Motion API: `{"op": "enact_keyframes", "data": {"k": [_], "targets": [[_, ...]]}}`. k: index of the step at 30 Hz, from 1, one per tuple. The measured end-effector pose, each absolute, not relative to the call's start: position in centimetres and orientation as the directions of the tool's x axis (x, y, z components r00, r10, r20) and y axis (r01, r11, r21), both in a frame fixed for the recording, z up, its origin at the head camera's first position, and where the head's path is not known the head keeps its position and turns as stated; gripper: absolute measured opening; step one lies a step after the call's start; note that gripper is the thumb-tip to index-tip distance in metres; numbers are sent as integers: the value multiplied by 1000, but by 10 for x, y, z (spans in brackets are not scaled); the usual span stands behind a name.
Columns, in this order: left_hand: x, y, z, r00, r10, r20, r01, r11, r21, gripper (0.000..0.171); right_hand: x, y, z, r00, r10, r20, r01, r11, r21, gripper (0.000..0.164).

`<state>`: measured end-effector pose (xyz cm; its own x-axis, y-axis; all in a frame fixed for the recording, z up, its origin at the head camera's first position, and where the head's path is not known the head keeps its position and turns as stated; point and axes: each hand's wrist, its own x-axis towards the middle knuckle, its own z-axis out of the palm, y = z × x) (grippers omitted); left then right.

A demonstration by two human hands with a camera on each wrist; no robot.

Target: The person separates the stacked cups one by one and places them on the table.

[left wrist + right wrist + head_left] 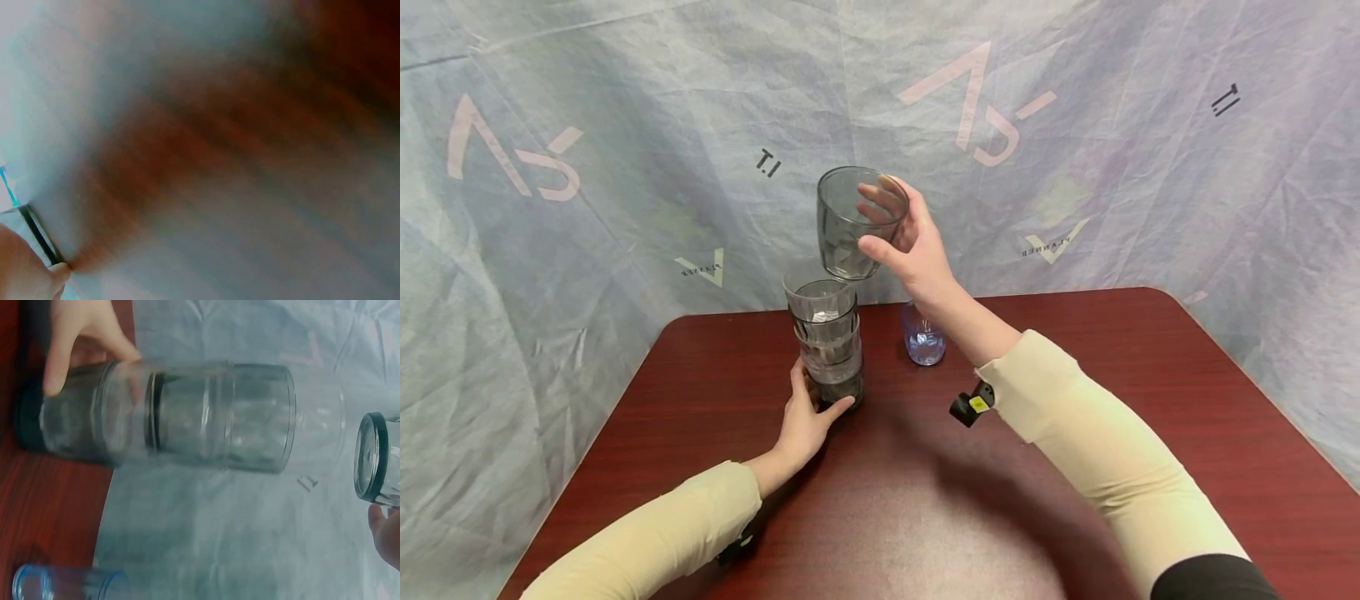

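A tall stack of nested clear and smoky-grey drinking glasses (829,337) stands upright on the table. My left hand (801,425) holds its lowest glass, with the thumb at the front and the fingers around the left side. Above and slightly right of the stack, my right hand (921,250) grips a smoky-grey drinking glass (842,237), mouth up and slightly tilted. In the right wrist view a gap separates this glass's base (372,456) from the stack's top rim. The left wrist view is mostly blurred, with fingers (28,269) at its lower left corner.
A bluish glass (925,346) stands on the table right of the stack, partly behind the right forearm. The dark red table (715,375) ends just behind the glasses, where a grey printed cloth (625,167) hangs.
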<state>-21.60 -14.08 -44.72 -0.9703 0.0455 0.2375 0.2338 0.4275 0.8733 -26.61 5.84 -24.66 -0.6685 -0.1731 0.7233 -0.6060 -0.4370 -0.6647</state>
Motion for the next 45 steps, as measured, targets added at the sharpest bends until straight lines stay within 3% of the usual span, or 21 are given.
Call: {"op": "enact_keyframes", "data": {"k": [6,19,27,45], "targets": [[-215,-141,-447,-969,40,242,235,430,871,94,-271,82,-253,-691,-128,711,-625,-389,-677,105],[-216,-140,-447,-965,37,259,249,436,865,95,-275,138,-278,-747,-78,660,-609,-318,-726,94],[-216,-141,-448,-962,44,268,260,441,859,95,-274,169,-307,-824,-67,562,-549,-150,-822,67],[-217,-141,-451,-957,44,285,276,425,862,95,-288,209,-370,-919,29,393,-390,61,-919,71]]}}
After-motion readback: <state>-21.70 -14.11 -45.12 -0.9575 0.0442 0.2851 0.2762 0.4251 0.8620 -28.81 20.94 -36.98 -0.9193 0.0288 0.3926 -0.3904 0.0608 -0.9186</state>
